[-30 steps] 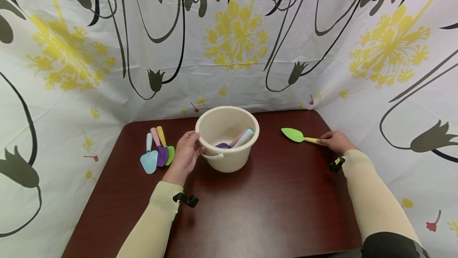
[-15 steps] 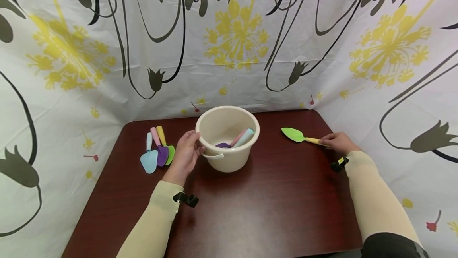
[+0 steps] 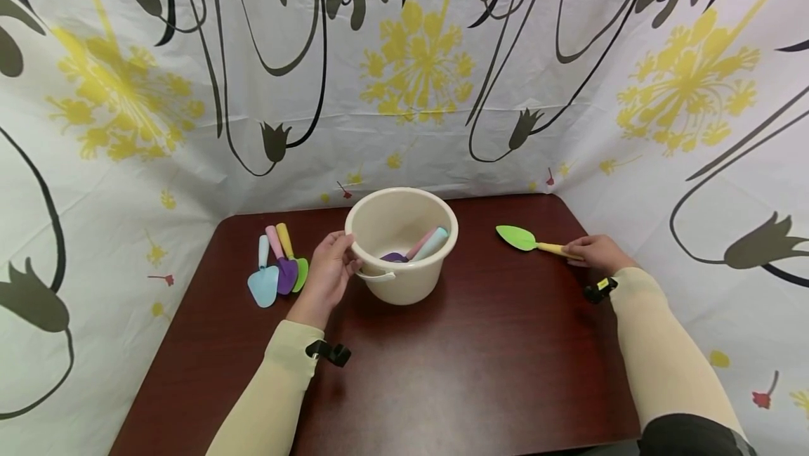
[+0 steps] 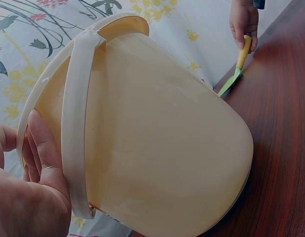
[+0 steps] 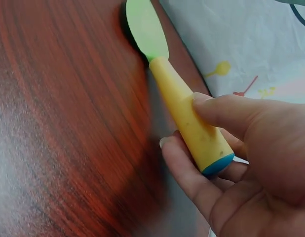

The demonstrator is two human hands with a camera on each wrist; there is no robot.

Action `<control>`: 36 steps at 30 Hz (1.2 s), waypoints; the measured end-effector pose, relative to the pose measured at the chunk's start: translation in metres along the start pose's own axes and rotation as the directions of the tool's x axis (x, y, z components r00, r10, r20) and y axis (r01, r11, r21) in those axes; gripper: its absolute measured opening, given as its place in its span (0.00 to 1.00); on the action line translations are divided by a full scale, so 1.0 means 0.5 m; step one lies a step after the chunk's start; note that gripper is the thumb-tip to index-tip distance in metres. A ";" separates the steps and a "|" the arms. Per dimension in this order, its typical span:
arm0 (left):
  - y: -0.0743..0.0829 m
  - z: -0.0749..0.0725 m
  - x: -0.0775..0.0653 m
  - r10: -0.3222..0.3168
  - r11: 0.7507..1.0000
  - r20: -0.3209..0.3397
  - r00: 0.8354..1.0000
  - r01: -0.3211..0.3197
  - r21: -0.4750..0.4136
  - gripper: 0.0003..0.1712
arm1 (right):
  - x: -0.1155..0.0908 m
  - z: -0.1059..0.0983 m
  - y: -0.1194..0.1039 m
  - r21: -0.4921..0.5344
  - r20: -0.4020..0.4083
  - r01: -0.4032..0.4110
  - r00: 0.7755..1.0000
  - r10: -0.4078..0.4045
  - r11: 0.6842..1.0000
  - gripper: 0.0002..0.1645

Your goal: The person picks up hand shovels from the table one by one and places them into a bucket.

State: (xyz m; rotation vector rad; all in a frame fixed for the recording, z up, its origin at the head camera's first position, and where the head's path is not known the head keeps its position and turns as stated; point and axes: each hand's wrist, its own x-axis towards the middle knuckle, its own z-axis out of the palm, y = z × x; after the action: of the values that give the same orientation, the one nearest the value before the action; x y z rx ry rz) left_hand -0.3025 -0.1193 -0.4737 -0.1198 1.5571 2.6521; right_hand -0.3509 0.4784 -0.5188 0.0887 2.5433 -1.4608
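Observation:
A cream plastic bucket (image 3: 404, 284) stands near the back middle of the table. My left hand (image 3: 324, 270) pinches its left rim, thumb on one side and fingers on the other; the bucket's handle (image 4: 76, 123) hangs down beside the fingers in the left wrist view. Inside the bucket lie a tool with a light blue handle (image 3: 432, 244) and one with a pink handle and purple blade (image 3: 395, 257). At the right, my right hand (image 3: 597, 252) holds a hand trowel (image 5: 187, 113) by its yellow handle, its green blade pointing left.
Three small trowels lie on the table left of the bucket: a light blue one (image 3: 262, 285), a purple one with a pink handle (image 3: 287, 275) and a green one with a yellow handle (image 3: 300, 275). A patterned cloth (image 3: 404, 154) hangs around the dark red table (image 3: 468, 372).
My right hand has shifted very slightly along the trowel's handle, toward the right. The left hand, the bucket and the other trowels look the same.

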 end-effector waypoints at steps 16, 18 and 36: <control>0.003 0.001 -0.003 -0.009 1.000 -0.001 1.000 0.009 0.007 0.08 | 0.000 0.002 -0.007 0.189 -0.070 0.006 0.998 0.007 0.982 0.33; 0.003 0.001 -0.003 -0.010 1.000 -0.001 1.000 0.010 0.009 0.10 | 0.001 0.002 -0.009 0.197 -0.076 0.003 0.997 0.013 0.980 0.34; 0.000 0.001 0.002 0.004 1.000 0.005 1.000 -0.003 -0.024 0.03 | -0.020 0.015 -0.064 0.231 -0.092 -0.053 0.993 0.076 0.971 0.33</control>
State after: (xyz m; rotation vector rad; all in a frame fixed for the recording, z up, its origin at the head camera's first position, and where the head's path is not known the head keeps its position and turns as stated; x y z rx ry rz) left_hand -0.3033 -0.1188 -0.4737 -0.1110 1.5253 2.6723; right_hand -0.3448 0.4560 -0.4935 0.2837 2.4103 -1.7588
